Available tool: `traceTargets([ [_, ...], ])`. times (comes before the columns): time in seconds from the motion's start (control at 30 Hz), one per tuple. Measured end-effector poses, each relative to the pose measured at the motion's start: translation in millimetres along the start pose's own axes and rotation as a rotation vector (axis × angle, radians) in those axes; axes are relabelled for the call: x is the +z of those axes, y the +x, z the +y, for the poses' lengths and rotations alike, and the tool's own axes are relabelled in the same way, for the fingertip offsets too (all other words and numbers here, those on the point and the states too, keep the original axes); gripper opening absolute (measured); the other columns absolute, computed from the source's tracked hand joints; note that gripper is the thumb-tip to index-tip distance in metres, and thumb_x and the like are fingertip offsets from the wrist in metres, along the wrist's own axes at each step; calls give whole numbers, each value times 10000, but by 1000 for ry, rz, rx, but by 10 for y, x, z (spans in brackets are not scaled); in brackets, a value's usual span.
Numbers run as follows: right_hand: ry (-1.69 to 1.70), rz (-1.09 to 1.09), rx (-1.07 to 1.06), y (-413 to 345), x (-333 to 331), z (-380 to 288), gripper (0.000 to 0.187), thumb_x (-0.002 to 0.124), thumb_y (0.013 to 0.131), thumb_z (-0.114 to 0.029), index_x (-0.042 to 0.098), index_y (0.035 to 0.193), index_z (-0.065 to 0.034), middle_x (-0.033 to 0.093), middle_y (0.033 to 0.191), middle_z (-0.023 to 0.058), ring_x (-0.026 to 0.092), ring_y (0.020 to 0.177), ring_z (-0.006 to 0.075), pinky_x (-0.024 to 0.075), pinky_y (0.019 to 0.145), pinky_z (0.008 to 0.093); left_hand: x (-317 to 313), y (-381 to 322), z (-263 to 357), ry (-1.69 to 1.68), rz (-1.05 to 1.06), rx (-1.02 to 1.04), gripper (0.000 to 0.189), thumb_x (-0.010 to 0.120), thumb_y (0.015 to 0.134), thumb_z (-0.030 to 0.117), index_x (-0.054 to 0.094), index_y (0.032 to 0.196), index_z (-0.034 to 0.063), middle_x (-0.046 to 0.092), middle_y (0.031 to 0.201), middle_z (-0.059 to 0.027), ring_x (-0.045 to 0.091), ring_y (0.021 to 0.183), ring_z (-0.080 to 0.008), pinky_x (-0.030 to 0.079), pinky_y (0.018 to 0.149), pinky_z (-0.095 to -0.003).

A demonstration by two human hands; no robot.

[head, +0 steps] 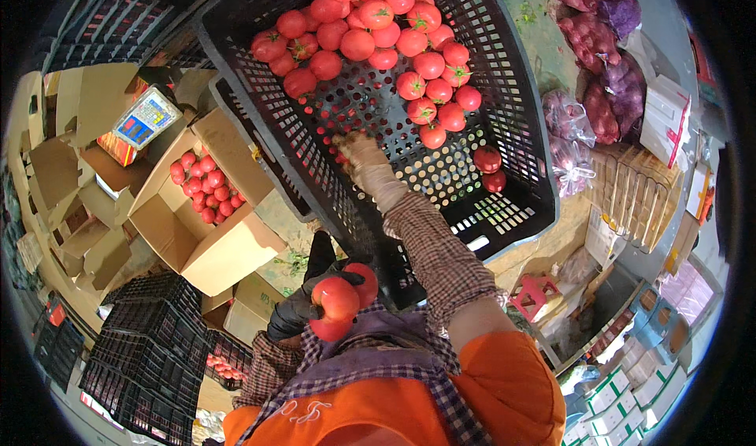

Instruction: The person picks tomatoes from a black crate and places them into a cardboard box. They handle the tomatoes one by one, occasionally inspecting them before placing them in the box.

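Observation:
My left hand [293,311], in a dark glove, holds several red tomatoes [335,298] close to my apron. My right hand [367,165], in a soiled pale glove, reaches down inside a black plastic crate [378,100] with perforated sides and floor. Its fingers are near the crate's left side; whether they grip anything cannot be seen. Many loose tomatoes [357,44] fill the far end of that crate and run along its right side. A pair of tomatoes [488,159] sits apart in its near right corner. More red shows through the floor holes left of centre.
Left of the crate stands an open cardboard box [171,224] partly filled with tomatoes [208,187]. Beyond it is a digital scale [146,117]. Stacked black crates [150,345] are at lower left. Mesh sacks [590,38], a red stool [534,295] and cartons [608,396] line the right.

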State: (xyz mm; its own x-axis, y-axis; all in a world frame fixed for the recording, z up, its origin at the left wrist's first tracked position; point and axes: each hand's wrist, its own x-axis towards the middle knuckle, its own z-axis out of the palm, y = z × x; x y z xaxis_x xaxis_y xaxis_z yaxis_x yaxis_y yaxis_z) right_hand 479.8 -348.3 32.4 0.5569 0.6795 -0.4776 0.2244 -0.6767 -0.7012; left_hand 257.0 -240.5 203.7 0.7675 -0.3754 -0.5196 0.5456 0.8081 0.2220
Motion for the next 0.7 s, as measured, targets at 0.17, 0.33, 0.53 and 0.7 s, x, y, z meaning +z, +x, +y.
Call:
traceTargets([
  [0.17,1655,39,-71,-476,-596,-386,630,648,802,-144,366,1346,0,477,1307,160,541,1105,294,513,851,350,61,-42,8,-38,122,-5,876,812,582,417,468,1262,-15,546,1227,-131,548,1082,-236,410,970,-373],
  [0.33,1987,-168,-133,-862,-1022,-500,761,640,784,-420,368,1325,41,500,1267,227,606,985,383,553,790,392,58,23,50,-147,60,58,684,749,719,308,471,1262,-1,545,1231,-128,547,1090,-240,420,976,-373],
  [0.53,1304,372,331,-1074,-949,-87,257,599,822,-248,628,839,7,635,780,70,611,745,174,487,642,285,17,59,131,-141,121,-113,907,820,543,282,431,1308,-12,513,1273,-128,520,1130,-238,388,994,-350],
  [0.7,730,789,533,-614,-653,637,320,734,735,-95,604,1012,-1,630,869,32,566,737,115,476,669,236,-138,28,-64,-168,72,-71,771,795,649,249,443,1292,14,526,1255,-120,543,1096,-227,418,975,-371],
])
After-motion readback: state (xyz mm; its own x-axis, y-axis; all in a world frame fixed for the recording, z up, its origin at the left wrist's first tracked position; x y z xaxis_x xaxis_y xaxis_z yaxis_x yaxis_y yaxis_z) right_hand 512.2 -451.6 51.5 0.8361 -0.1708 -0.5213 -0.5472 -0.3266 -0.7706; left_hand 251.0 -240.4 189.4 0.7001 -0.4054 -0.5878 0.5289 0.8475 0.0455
